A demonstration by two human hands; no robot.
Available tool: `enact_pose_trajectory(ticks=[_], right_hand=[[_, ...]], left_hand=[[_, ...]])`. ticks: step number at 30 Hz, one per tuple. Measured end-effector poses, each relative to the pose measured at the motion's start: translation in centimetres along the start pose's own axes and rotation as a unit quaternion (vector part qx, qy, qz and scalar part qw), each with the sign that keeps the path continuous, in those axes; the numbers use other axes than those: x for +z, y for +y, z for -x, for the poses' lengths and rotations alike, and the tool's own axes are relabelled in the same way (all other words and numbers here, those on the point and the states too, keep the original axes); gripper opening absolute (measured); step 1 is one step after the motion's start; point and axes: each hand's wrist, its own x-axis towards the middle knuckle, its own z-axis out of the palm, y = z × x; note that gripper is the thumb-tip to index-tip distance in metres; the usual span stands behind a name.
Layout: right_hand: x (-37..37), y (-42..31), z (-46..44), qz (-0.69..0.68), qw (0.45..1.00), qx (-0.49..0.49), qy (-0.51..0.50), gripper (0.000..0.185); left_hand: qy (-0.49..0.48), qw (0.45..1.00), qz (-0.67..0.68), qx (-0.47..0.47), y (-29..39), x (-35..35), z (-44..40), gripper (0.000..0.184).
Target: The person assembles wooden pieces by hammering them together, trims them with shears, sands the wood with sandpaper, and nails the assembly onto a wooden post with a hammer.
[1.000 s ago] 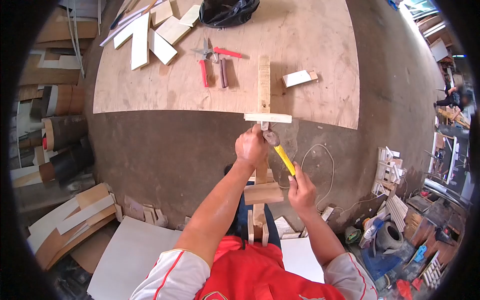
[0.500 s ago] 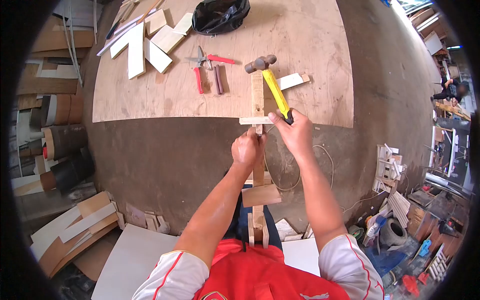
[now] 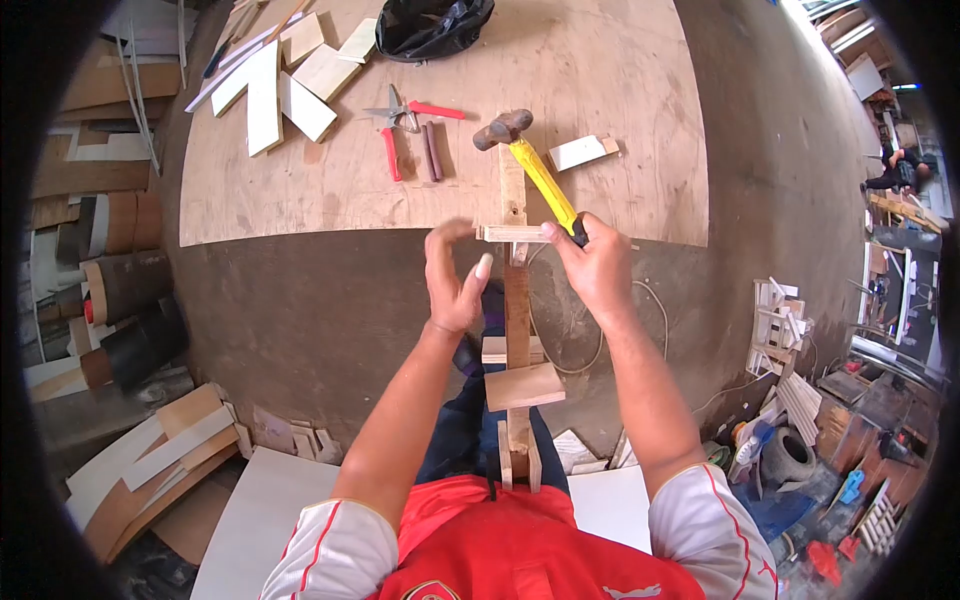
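My right hand (image 3: 592, 258) is wrapped around the black grip of a hammer (image 3: 540, 178) with a yellow handle. Its thumb touches the right end of a short wooden crosspiece (image 3: 515, 234). That piece lies across a long wooden bar (image 3: 516, 300), which runs from the plywood table back toward my body. My left hand (image 3: 452, 280) is open beside the left end of the crosspiece, thumb and fingers apart, fingertips blurred. Nearer my lap, a small wooden block (image 3: 525, 386) sits across the bar.
The plywood table (image 3: 330, 205) holds red-handled snips (image 3: 397, 125), two brown rods (image 3: 431, 152), wood offcuts (image 3: 264, 100) and a black bag (image 3: 432, 28). A cable (image 3: 655, 300) lies on the floor. Wood stacks line the left; a person (image 3: 900, 168) is far right.
My left hand has let go of the bar beneath the crosspiece and moved left, its fingers opening. The hammer head has shifted slightly left while my right hand keeps its grip.
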Motion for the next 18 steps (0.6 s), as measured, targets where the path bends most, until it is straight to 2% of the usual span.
enact_pose_trajectory(ticks=[1, 4, 5, 8, 11, 14, 17, 18], right_hand=[[0.0, 0.1, -0.1, 0.006, 1.000, 0.002, -0.004, 0.050], [-0.3, -0.2, -0.3, 0.029, 0.999, -0.001, -0.014, 0.054], [-0.4, -0.5, -0.4, 0.038, 0.999, -0.003, -0.017, 0.055], [-0.1, -0.5, -0.4, 0.023, 1.000, -0.001, -0.015, 0.054], [-0.1, -0.4, -0.5, 0.026, 1.000, -0.006, -0.016, 0.055], [-0.1, -0.5, -0.6, 0.044, 0.999, 0.005, -0.023, 0.052], [0.4, 0.1, 0.1, -0.089, 0.995, -0.027, 0.037, 0.046], [0.4, 0.0, 0.0, -0.088, 0.995, -0.028, 0.037, 0.046]], left_hand=[[0.011, 0.998, 0.066, 0.004, 0.2, 0.7, -1.1, 0.037], [-0.160, 0.985, 0.070, -0.008, -1.5, 0.7, -3.6, 0.042], [-0.180, 0.981, 0.046, 0.054, -2.1, 1.2, -4.3, 0.039], [-0.211, 0.964, 0.133, -0.095, -1.8, 2.2, -3.6, 0.032], [-0.181, 0.964, 0.143, -0.132, -2.5, 2.7, -3.2, 0.023], [-0.156, 0.984, 0.070, -0.049, -2.5, 2.9, -3.7, 0.020], [-0.161, 0.984, 0.067, -0.027, -3.4, 2.9, -4.0, 0.019], [-0.173, 0.983, 0.058, -0.017, -3.5, 2.8, -4.1, 0.018]])
